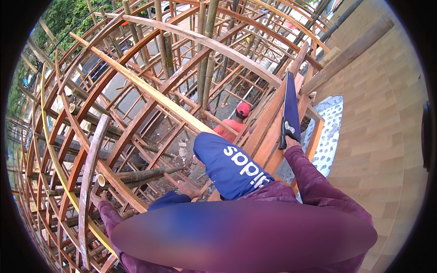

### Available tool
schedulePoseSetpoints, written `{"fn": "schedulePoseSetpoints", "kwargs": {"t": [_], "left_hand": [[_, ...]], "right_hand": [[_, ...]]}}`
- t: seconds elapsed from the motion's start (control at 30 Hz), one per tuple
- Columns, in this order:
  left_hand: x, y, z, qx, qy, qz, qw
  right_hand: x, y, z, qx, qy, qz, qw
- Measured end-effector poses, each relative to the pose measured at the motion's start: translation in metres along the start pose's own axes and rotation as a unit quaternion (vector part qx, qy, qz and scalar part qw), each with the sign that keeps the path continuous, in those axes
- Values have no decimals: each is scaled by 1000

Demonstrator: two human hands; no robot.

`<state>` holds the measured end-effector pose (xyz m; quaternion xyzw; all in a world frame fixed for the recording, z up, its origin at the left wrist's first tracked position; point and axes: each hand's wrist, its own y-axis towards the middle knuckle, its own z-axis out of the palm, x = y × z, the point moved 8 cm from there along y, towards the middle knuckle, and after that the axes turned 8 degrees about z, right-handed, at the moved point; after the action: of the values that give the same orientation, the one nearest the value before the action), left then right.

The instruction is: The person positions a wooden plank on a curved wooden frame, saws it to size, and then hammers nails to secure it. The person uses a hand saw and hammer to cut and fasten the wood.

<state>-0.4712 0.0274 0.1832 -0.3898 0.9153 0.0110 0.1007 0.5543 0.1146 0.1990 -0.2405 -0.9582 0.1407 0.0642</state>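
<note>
My right hand is closed round the black handle of a handsaw. The saw's dark blue blade points away from me, above reddish wooden planks. On the far left, my left hand is at the edge of a weathered, curved-looking wooden board and appears to grip it; some fingers are hidden. My maroon sleeves reach out to both sides. Between them is my bent leg in blue trousers, with a bare foot to its left. A blurred patch covers the lower middle.
A lattice of wooden battens and bamboo poles spreads left and ahead, with gaps to ground below. A person in a red cap stands lower down. At right are a tan tiled-pattern surface and a white sheet with blue spots.
</note>
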Motion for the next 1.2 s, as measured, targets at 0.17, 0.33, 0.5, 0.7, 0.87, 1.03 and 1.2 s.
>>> {"fn": "schedulePoseSetpoints", "kwargs": {"t": [0.17, 0.33, 0.5, 0.7, 0.87, 1.03, 1.2], "left_hand": [[-13, 8, 2, -32, 20, 32, 999], [-29, 34, 21, -42, 23, 65, 997], [15, 44, 31, -71, -79, 132, 986], [-71, 4, 51, 52, -130, 48, 989], [-59, -4, 25, 106, -103, -77, 986], [-55, 27, -19, -63, 27, -32, 997], [-63, 57, -33, 25, 68, -54, 996]], "right_hand": [[-10, 5, 6, -13, 28, -40, 999], [-16, 19, 6, -29, -2, -58, 998], [5, 53, 18, -94, -17, -169, 981], [-61, 59, 37, -30, -38, -62, 997], [-82, 69, 37, 31, -30, 51, 998], [-90, 101, 40, 24, -37, 11, 999], [-50, 47, 22, 37, -76, 22, 996]]}}
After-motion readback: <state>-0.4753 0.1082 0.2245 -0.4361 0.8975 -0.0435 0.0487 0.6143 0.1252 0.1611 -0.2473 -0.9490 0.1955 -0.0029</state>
